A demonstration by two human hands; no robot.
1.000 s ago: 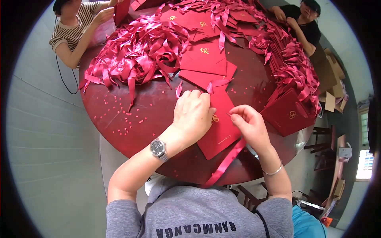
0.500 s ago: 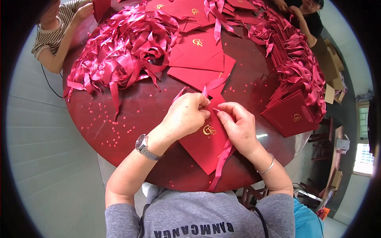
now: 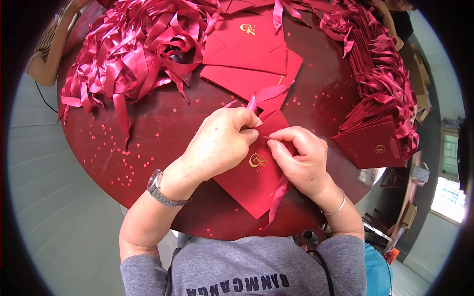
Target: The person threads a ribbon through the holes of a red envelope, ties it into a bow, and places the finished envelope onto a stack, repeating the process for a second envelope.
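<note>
The left hand covers the upper left part of the flat red bag by the surface's near edge, some of its fingers curled out of sight. Whatever the right hand pinches between thumb and forefinger is too small to tell, and the pink ribbon is partly hidden beneath that hand. The picture's top cuts off the surface's far edge, the ribbon heap toward its left edge and the row of bags along its right. The co-worker beyond the left edge is mostly cut off
</note>
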